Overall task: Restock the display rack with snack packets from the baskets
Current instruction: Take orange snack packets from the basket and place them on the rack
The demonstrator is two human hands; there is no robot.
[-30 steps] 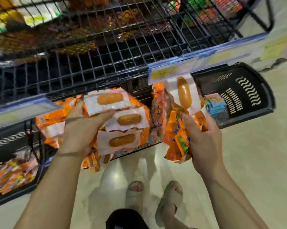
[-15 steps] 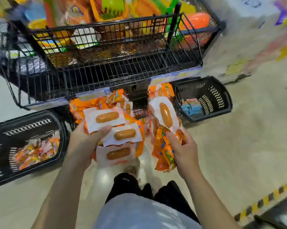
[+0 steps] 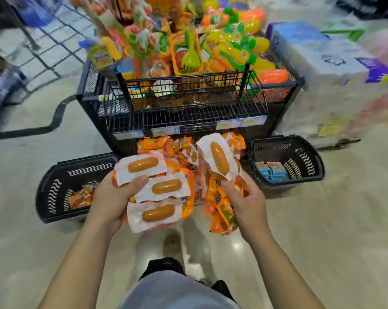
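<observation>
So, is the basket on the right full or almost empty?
Almost empty: the basket holds only a few blue packets at one side, the rest of its bottom bare.

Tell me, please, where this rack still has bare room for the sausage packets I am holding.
The wire shelf behind the price strips looks bare across its width. The top bin is heaped with toys, and orange packets crowd underneath. The right basket has free floor beside its blue packets.

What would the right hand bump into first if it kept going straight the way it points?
Probably the orange packets on the rack's low shelf, just past the bunch the right hand grips; depth is unclear.
</observation>
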